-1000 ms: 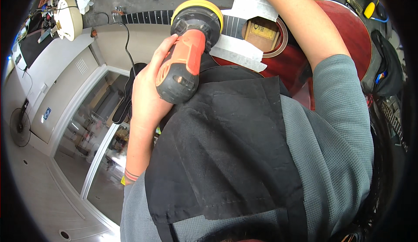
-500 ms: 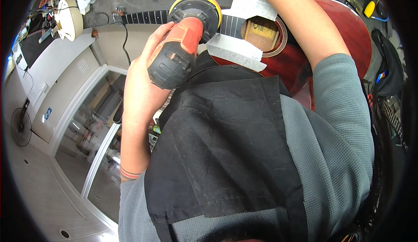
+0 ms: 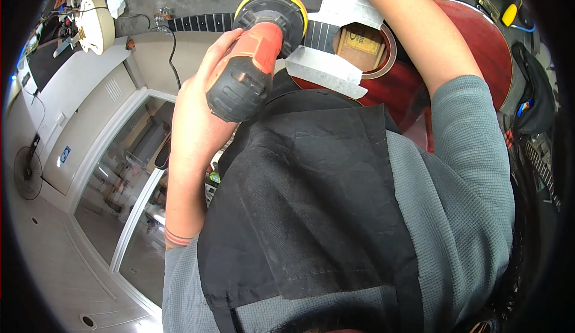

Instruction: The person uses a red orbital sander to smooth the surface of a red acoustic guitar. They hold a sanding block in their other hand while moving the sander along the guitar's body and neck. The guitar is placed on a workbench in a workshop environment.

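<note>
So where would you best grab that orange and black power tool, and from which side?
I'd take the power tool around its thick body, coming from the left, as the left hand does. That part is long and rounded, and it slants toward the person, away from the wide yellow-edged pad, probably better left untouched.

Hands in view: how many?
1: the left hand, gripping the orange-and-black power tool. The right hand is out of view; the right forearm runs past the top edge.
</note>
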The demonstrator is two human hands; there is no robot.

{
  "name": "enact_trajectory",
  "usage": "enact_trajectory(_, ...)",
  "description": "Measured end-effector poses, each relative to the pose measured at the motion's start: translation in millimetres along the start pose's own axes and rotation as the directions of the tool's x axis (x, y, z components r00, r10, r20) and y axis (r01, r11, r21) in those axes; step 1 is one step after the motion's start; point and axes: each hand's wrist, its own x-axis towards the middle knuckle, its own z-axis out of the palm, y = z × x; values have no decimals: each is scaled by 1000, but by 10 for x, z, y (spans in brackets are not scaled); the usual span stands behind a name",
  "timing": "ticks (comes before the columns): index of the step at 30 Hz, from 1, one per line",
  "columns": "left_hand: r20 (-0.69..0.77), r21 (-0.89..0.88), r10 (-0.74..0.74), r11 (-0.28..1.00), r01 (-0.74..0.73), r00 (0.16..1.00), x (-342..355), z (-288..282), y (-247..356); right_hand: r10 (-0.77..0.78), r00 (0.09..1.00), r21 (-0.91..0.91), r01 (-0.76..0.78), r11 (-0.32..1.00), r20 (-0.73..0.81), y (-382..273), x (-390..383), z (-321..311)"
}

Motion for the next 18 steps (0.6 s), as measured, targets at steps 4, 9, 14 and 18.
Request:
enact_trajectory(4,-7,7,10,1000,-10,1000,-31,20,-31,2,1000,-9,-2,1000,13,-11,0,-17)
enact_trajectory(9,10,-6,6,1000,-6,1000,-128,75,-158,-3,1000,-19,3,1000,7,5,10,2)
enact_trajectory(14,1,43,69,997,-69,998,-265,207,-385,-16,1000,-23,16,1000,3,4,25,25)
enact_trajectory(18,-12,-34,1,999,-1,1000,-401,246,-390,-31,999,-41,31,999,-17,29,34,51)
